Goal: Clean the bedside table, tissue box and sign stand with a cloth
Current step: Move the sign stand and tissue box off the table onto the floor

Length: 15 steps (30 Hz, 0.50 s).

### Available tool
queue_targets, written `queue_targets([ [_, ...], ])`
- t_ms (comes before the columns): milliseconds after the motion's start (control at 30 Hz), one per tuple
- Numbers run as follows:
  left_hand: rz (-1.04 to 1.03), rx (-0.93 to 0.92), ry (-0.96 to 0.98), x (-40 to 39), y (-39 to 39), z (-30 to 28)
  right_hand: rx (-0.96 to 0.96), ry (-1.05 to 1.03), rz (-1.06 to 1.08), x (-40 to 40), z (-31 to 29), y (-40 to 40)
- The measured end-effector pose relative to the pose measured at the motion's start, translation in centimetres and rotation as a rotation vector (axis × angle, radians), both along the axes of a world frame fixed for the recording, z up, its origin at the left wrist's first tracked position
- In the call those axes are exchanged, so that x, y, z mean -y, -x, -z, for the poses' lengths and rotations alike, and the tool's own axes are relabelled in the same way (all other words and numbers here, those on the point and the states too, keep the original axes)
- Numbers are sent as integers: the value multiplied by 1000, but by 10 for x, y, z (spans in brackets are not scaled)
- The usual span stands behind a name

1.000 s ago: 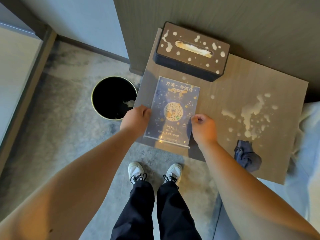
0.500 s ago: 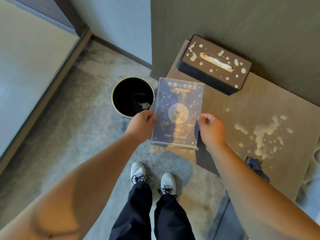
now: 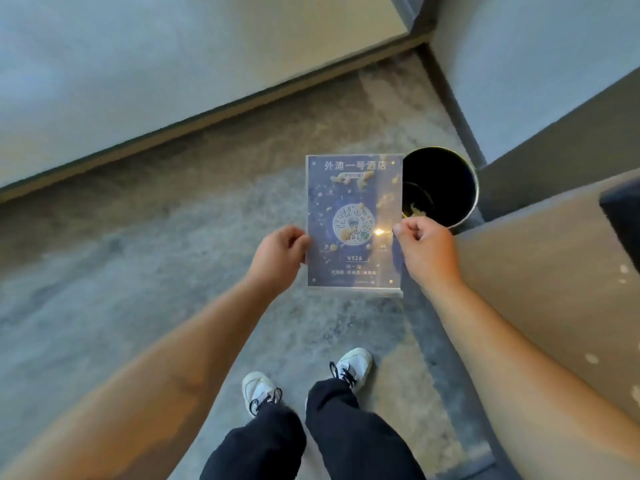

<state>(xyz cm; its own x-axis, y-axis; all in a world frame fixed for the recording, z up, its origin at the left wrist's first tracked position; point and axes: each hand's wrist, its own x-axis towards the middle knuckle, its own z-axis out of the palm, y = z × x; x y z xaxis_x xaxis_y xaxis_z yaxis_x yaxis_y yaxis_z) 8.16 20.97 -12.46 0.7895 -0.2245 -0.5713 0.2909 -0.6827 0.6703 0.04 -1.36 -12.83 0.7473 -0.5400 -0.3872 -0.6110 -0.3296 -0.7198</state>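
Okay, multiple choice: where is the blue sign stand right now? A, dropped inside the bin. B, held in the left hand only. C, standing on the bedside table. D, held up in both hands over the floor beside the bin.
D: the left hand and right hand each grip a side edge of the sign stand, which is off the bedside table and next to the bin.

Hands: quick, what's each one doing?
Left hand: closed on the left edge of the blue acrylic sign stand.
Right hand: closed on its right edge.
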Motion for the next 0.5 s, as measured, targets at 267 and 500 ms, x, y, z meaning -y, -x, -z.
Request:
queue_targets([
  [267, -328, -80, -27, -161, 34, 129, -139, -69, -321, -152, 132, -37],
  [500, -476, -180, -23, -219, 70, 291, -298, -144, -480, -203, 289, -36],
])
